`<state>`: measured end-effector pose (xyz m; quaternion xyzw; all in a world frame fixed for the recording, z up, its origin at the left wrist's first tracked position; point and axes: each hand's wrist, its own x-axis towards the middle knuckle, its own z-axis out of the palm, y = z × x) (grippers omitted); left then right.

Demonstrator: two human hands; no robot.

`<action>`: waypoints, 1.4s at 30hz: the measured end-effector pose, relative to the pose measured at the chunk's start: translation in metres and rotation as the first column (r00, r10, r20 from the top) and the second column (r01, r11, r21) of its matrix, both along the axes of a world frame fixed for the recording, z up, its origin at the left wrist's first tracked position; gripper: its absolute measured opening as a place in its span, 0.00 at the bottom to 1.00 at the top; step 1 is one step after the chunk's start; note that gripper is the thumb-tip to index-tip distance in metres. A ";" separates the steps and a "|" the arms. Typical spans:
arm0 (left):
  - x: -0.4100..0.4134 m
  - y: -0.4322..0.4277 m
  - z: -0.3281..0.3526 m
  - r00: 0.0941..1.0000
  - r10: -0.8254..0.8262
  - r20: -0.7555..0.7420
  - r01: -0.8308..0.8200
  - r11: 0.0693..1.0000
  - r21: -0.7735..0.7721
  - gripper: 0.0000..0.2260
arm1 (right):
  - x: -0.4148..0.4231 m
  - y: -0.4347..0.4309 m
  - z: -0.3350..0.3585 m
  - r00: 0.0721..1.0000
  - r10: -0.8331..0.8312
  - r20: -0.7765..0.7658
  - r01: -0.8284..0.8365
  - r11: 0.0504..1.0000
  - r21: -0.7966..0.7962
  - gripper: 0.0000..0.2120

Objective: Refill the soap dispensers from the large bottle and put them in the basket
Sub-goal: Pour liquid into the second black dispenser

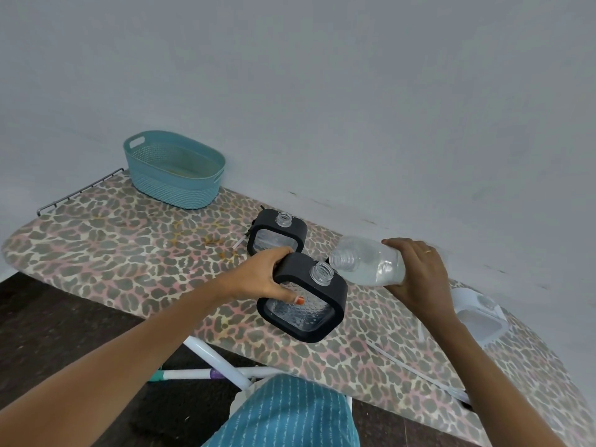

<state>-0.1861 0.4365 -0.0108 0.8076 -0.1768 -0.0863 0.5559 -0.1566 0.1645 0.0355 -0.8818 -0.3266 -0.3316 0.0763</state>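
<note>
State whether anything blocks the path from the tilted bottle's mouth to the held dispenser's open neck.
Nothing visible does. The large bottle, in the right hand, points its uncapped mouth at the near dispenser steadied by the left hand.

I count two black-framed soap dispensers, one (pixel 303 298) gripped in my left hand (pixel 267 275), the other (pixel 277 235) behind it; one large clear bottle (pixel 367 261) in my right hand (pixel 419 275); one teal basket (pixel 174 169); one white dispenser (pixel 477 317).
</note>
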 end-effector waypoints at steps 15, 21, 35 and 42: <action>0.001 -0.002 -0.004 1.000 0.013 -0.014 -0.013 1.000 0.012 0.34 | 0.001 -0.008 0.000 0.997 -0.021 0.081 0.031 0.993 -0.116 0.31; 0.001 -0.003 -0.006 1.000 0.013 -0.017 -0.012 1.000 0.021 0.34 | 0.001 -0.008 0.001 0.994 -0.027 0.103 0.040 0.991 -0.127 0.33; 0.002 -0.003 -0.008 1.000 0.007 -0.015 -0.006 1.000 0.013 0.33 | 0.002 -0.011 0.004 0.991 -0.049 0.126 0.066 0.988 -0.136 0.28; 0.003 -0.006 -0.010 1.000 -0.001 -0.022 0.001 1.000 0.008 0.33 | 0.002 -0.016 0.003 0.990 -0.051 0.133 0.072 0.986 -0.153 0.33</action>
